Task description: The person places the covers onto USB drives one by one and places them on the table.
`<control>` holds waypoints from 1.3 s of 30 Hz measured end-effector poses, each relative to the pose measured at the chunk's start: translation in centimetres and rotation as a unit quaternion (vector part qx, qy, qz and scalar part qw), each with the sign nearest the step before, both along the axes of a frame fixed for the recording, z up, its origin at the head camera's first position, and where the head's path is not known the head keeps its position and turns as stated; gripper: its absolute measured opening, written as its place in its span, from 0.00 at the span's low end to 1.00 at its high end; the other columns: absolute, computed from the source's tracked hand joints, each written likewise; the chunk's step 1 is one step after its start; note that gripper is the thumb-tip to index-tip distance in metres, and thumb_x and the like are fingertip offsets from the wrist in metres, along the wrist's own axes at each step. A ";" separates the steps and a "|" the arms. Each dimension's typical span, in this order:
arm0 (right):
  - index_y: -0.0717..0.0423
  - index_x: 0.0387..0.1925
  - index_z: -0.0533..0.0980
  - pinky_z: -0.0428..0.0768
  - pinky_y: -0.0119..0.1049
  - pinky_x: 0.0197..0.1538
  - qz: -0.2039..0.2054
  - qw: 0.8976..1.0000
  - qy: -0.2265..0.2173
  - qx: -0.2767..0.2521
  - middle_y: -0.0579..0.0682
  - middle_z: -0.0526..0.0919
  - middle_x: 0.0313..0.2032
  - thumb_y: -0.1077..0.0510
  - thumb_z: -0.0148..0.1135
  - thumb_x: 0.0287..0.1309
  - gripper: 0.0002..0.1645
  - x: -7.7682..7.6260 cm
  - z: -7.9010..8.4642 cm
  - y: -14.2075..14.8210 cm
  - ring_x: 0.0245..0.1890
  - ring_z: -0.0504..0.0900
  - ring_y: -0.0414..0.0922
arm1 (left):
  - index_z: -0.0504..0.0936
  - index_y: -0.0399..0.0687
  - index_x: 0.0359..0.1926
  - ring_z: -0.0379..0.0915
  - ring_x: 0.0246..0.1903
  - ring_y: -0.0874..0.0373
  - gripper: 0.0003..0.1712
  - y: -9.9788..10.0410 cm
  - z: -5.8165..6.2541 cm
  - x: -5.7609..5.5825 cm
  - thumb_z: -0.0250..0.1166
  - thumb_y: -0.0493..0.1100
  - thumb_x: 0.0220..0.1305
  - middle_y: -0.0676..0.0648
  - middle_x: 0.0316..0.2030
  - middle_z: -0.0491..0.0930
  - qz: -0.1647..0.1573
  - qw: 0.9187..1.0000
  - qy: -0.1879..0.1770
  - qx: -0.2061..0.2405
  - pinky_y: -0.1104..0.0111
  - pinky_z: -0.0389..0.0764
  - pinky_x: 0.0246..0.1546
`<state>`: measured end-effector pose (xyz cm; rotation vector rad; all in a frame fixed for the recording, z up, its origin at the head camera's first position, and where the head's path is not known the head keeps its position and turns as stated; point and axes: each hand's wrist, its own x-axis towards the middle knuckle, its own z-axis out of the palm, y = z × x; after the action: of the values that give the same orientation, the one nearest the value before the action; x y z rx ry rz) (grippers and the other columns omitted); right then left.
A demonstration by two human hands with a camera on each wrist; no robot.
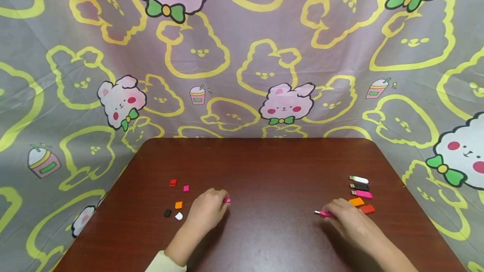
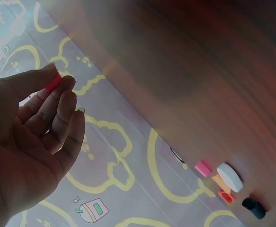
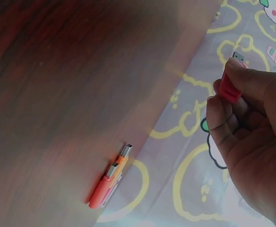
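Observation:
My left hand pinches a small pink USB stick cap between thumb and fingertips, above the table's left middle. In the left wrist view the cap looks redder. My right hand grips a pink USB stick whose bare metal plug points left. The right wrist view shows this stick between thumb and fingers, plug end up. The two hands are well apart. Left of my left hand lie loose caps: red, pink, orange, black and white.
Beyond my right hand, uncapped USB sticks lie in a column: white, black, pink, orange and red. A patterned cloth hangs behind and beside the brown table.

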<state>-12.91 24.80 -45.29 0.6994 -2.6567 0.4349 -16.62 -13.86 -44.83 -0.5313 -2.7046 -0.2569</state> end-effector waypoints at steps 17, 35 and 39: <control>0.45 0.30 0.78 0.77 0.31 0.35 0.031 0.999 0.043 0.010 0.35 0.74 0.29 0.59 0.76 0.36 0.17 -0.4 0.1 -0.8 0.31 0.72 0.33 | 0.78 0.56 0.25 0.71 0.24 0.60 0.07 1.2 -0.2 0.0 0.69 0.46 0.51 0.60 0.19 0.75 -0.029 1.000 0.005 -0.008 0.67 0.71 0.22; 0.46 0.32 0.79 0.77 0.30 0.37 0.059 0.997 0.041 0.012 0.36 0.75 0.30 0.61 0.77 0.34 0.19 -0.8 0.1 -1.7 0.32 0.73 0.34 | 0.77 0.55 0.25 0.72 0.23 0.59 0.08 2.4 -0.3 0.2 0.70 0.46 0.51 0.59 0.20 0.77 -0.057 0.998 0.032 -0.014 0.67 0.72 0.21; 0.46 0.32 0.79 0.77 0.31 0.36 0.059 0.998 0.033 0.012 0.36 0.75 0.30 0.59 0.76 0.37 0.17 -0.9 0.3 -2.0 0.32 0.73 0.34 | 0.77 0.54 0.24 0.72 0.22 0.58 0.08 2.8 -0.2 0.3 0.69 0.47 0.52 0.58 0.19 0.76 -0.060 0.997 0.038 -0.021 0.66 0.71 0.20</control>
<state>-13.82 22.78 -45.03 0.8659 -2.5730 0.4040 -16.36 -11.09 -45.07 -0.7029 -2.6133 -0.2077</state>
